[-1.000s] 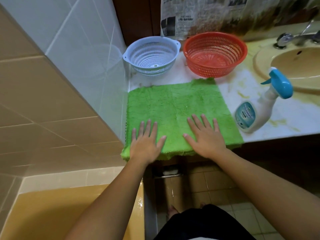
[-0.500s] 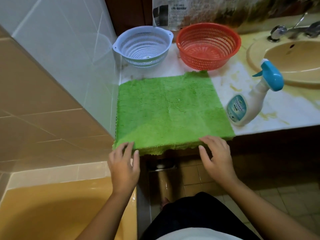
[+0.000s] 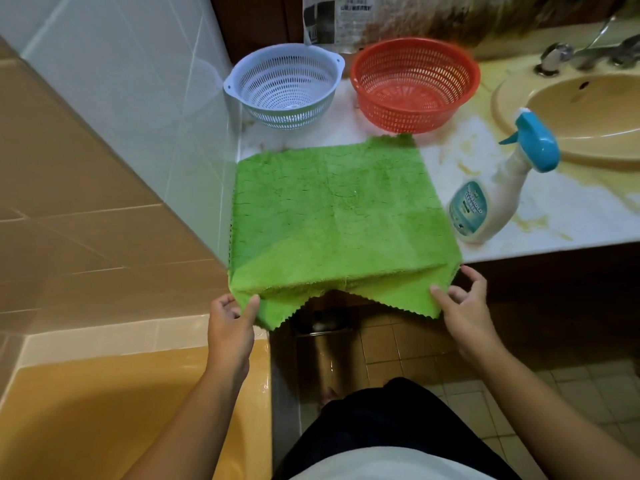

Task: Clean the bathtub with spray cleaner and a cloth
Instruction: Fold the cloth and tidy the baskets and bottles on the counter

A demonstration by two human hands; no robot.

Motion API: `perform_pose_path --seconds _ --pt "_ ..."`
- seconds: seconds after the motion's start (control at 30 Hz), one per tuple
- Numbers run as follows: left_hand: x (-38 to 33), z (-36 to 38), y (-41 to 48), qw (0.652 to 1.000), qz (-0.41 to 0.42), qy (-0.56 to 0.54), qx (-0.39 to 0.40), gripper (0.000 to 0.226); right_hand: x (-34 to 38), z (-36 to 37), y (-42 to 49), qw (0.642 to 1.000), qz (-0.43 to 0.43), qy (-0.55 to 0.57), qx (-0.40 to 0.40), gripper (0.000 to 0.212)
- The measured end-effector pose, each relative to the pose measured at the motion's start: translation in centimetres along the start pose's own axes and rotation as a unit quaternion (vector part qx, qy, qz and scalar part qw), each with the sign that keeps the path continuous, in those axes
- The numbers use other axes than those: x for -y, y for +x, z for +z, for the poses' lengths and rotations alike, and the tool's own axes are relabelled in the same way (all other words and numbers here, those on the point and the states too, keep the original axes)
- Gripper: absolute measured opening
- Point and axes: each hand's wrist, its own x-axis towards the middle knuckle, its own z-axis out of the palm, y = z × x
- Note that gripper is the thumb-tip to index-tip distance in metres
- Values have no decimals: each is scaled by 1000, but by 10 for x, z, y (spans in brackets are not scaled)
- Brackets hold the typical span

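While one fluffy green rectangular cloth [image 3: 332,216] lies spread on the stained pale counter [image 3: 554,216], its near edge droops over the counter's front, where it is held at two corners. The left hand [image 3: 230,327] pinches the near left corner, thumb on top and fingers curled underneath. The right hand [image 3: 464,313] pinches the near right corner, thumb pressed on the fabric, the other fingers curled by the edge. One white plastic spray bottle [image 3: 498,188] with a blue trigger head stands upright on the counter just beside the cloth's right edge. Behind the cloth sit two strainers, side by side: a pale blue-white perforated plastic colander [image 3: 284,88] next to the tiled wall [image 3: 138,98], and a red-orange perforated plastic colander [image 3: 414,84] to its right. One beige basin [image 3: 588,112] is set into the counter at far right. One yellow bathtub [image 3: 104,410] lies at lower left, under the left forearm.
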Motion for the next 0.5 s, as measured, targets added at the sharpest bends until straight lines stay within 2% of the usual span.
perform_pose_path --seconds 0.07,0.17,0.27,0.37,0.43,0.5 --pt "-6 -3 -12 1000 10 9 -2 47 0 -4 -13 997 -58 -49 -3 59" --pt "-21 -7 -33 997 70 28 -5 38 11 -12 -33 980 -164 -109 -5 52" --pt "-40 -11 -50 988 148 46 10 30 26 -17 -44 966 -224 -122 39 50" --pt "-64 -14 -55 974 183 83 103 50 47 -20 -46 919 -326 -212 67 56" --pt "-81 -15 -48 949 229 139 165 64 58 -22 -36 875 -401 -268 47 54" --pt "-91 -16 -33 890 333 261 171 70 72 -21 -23 836 -467 -287 7 39"
